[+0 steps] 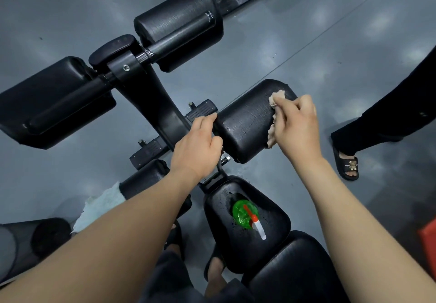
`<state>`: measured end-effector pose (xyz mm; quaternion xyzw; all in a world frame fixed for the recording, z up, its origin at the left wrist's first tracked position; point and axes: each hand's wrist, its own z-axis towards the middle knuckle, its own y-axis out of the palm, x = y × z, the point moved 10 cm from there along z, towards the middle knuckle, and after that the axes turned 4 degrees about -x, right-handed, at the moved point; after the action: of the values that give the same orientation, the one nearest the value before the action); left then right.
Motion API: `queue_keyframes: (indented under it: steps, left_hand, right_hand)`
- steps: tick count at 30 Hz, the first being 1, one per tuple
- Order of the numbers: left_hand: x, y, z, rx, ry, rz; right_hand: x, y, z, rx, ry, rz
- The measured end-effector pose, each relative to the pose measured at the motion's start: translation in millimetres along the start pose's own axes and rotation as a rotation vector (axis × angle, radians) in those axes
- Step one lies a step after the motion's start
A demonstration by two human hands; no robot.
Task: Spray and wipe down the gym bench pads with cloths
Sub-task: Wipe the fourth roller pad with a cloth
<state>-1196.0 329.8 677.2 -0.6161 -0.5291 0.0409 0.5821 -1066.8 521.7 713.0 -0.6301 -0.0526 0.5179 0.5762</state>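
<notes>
The black cylindrical vinyl roller pad (247, 128) may, I judge, turn on its bar under the wiping strokes if the steadying grip slackens, leaving parts unwiped. The green translucent spray bottle with a red-and-white nozzle (245, 215) stands near that pad, on the person's side of it, on the wet black seat pad (221, 208). A forearm drawn back could knock it to the floor.

The right hand (297, 123), fingers curled, clamps a crumpled beige cloth (277, 97) against the pad's outer end. The left hand (198, 147) grips the pad's inner end, fingers wrapped over its edge. A white fluffy cloth (101, 206) lies well left of the pad, draped on a lower roller.
</notes>
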Motion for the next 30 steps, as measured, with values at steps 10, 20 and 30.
queue_keyframes:
  steps: [10,20,30]
  left_hand:
    - [2,0,0,-0.010,-0.004,0.016]
    - [2,-1,0,-0.009,-0.004,0.016]
    - [1,-1,1,-0.001,-0.006,0.010]
  right_hand:
    - [-3,22,-43,-0.380,-0.115,-0.020]
    - [11,-35,-11,0.051,0.175,-0.143]
    - [-52,24,-46,-0.110,-0.159,0.030]
